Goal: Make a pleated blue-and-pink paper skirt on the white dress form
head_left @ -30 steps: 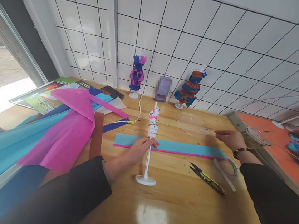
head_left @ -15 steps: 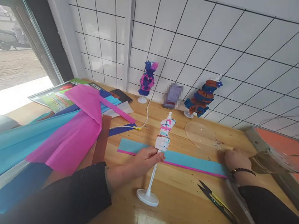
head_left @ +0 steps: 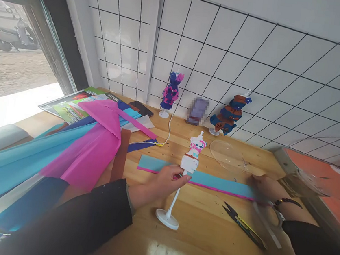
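A small white dress form [head_left: 190, 162], its torso stained pink, teal and brown, leans slightly right on a thin stand with a round white base. My left hand [head_left: 171, 181] pinches the stand just under the torso. Behind it lies a long blue strip [head_left: 221, 183] edged with pink. By the right end of this strip is my right hand [head_left: 265, 189], wearing a beaded bracelet; motion smears its fingers. Under that wrist, a see-through flat strip [head_left: 269, 229] and something grey and curved show in part. Black thread snips [head_left: 244, 226] with a yellow inside lie on the table nearby.
Pink crepe paper [head_left: 97, 148] and light blue sheets [head_left: 38, 149] cover the left side, near a brown strip [head_left: 120, 154]. Two dressed forms, one purple and pink [head_left: 171, 90], one brown and blue [head_left: 229, 114], stand by the wall. A clear disc [head_left: 225, 154] lies before them.
The dress form's torso has tipped to the right in my left hand. My right hand has shifted slightly, and a grey curved thing now shows under its wrist.
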`<state>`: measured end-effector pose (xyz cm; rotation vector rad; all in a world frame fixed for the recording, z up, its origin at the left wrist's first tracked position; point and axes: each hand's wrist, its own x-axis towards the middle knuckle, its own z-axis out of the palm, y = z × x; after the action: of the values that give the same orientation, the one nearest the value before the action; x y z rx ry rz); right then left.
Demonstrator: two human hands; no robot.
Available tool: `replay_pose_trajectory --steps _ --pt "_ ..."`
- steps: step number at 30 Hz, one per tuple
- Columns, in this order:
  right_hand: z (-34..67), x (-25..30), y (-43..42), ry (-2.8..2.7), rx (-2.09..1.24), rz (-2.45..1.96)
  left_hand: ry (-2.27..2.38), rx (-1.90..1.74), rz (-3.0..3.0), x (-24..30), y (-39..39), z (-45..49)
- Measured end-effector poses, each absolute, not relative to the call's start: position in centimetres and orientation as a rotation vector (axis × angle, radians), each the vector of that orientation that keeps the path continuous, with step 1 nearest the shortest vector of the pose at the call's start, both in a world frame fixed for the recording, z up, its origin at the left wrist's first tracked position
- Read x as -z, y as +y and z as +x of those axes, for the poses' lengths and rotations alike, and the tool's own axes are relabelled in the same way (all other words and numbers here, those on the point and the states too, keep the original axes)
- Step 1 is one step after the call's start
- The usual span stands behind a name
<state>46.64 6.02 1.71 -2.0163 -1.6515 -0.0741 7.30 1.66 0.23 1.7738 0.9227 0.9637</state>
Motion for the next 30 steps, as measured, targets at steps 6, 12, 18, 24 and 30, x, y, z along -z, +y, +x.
replay_pose_trajectory --steps 6,12,18,24,30 --pt "46.7 -2.4 5.0 -1.667 -0.163 -2.234 0.934 -1.016 1.817 0.0 1.3 7.4" --pt "43.3 -5.4 3.7 -1.55 -0.104 -2.282 0.903 -1.051 1.833 0.1 1.2 7.3" --pt "35.3 -6.2 1.4 -1.708 -0.317 -1.997 0.872 -1.049 1.909 -0.3 0.9 7.2" --pt "29.0 -4.0 -0.8 -1.975 -0.428 -1.727 0.888 -1.126 1.878 -0.6 1.3 6.7" --pt "26.5 -2.1 -1.3 -1.96 -0.596 -1.587 1.004 -1.297 1.621 -0.3 2.3 6.5"
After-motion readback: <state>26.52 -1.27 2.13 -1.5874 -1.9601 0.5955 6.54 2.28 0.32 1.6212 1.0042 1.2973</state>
